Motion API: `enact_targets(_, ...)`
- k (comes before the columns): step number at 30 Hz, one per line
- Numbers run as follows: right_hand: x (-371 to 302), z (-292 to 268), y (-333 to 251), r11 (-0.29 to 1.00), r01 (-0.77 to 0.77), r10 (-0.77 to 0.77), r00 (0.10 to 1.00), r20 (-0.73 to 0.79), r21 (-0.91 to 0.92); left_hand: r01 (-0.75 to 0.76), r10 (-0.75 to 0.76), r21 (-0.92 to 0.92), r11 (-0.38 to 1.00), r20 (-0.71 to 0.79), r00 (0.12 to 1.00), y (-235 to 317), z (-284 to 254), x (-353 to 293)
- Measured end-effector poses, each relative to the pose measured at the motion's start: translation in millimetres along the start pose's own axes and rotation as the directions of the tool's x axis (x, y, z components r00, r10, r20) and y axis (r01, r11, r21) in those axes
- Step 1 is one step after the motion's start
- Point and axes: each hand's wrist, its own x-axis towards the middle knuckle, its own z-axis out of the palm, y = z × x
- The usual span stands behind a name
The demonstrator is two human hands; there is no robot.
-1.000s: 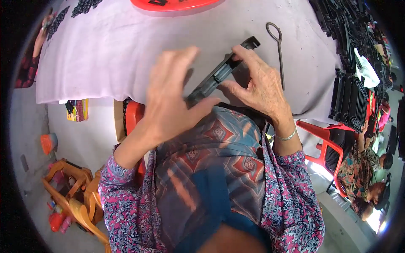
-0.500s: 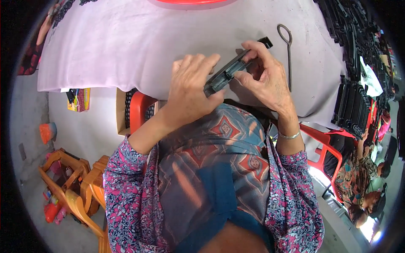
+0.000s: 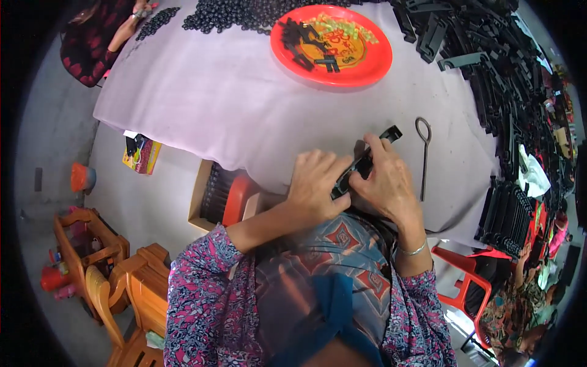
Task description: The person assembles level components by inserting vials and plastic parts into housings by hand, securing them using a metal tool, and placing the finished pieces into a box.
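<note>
The person's left hand [image 3: 315, 188] closes on the near end of a long, narrow black plastic part [image 3: 346, 178], thumb on one side and fingers on the other. The right hand [image 3: 388, 183] pinches the same part further along, its thumb and fingertips bent in; the part's far end pokes out beyond them. Both hands hold it tilted, on the person's side of a round red plate [image 3: 380, 58] with a yellow centre. On that plate lie short black strips [image 3: 298, 38] and small pale green pieces [image 3: 361, 30]. Nearer the person than the plate, and to its right, a thin dark metal rod with a looped end [image 3: 424, 162] rests on a pale lilac tablecloth [image 3: 183, 92]. Left of the plate spread glossy black beads [image 3: 229, 17]; right of it sprawls a heap of black plastic parts [image 3: 431, 37]. Far left of the plate shows a co-worker's hand [image 3: 127, 30].
</note>
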Motion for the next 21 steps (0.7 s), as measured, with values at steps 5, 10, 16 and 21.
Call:
enact_targets(5,5.4,6.0,1.0,0.998,0.014,-0.015,1.0,-0.007,-0.063,0.013,-0.013,0.002,1.0,0.016,1.0,2.1,0.2,1.5)
enact_targets(10,10.1,8.4,-0.3,0.995,0.022,-0.021,1.0,0.012,-0.095,0.025,-0.026,0.025,0.999,0.032,0.999,5.1,0.2,0.1)
enact_targets(16,11.3,11.4,-0.6,0.994,-0.003,0.003,1.0,0.0,-0.112,0.033,-0.034,0.019,0.999,0.048,0.998,3.9,0.0,-0.5)
enact_targets(21,12.1,11.4,1.8,0.993,0.029,-0.033,0.999,-0.028,-0.112,0.018,-0.019,0.017,1.0,0.032,0.999,3.0,2.1,-1.5)
